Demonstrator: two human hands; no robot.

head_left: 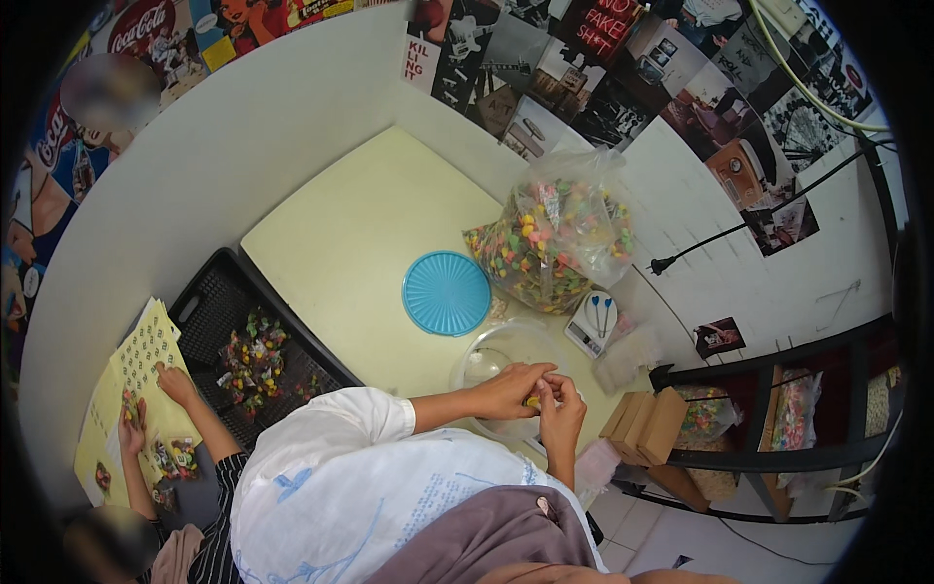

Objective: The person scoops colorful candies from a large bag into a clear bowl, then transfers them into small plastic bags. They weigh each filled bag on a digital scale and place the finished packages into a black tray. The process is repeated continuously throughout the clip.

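Note:
My left hand [511, 391] and my right hand [561, 417] meet over the rim of a clear round plastic tub [469, 362]. Their fingers are closed around a small yellow thing [532, 401], mostly hidden, which could be a candy or a little packet. Just beyond the tub a blue round ridged lid [447, 294] lies flat on the pale yellow table [341, 224]. Behind it stands a large clear bag of colourful candies [550, 234]. A small white scale [591, 324] with two blue-ended utensils on it sits to the right of the tub.
At left, a black crate [202, 292] contains several small candy packets [255, 360]. Beside it a co-worker's hands [175, 384] handle yellow label sheets [126, 365] and a packet. Cardboard boxes [644, 426], clear plastic bags [628, 358] and a black shelf [769, 457] stand at right.

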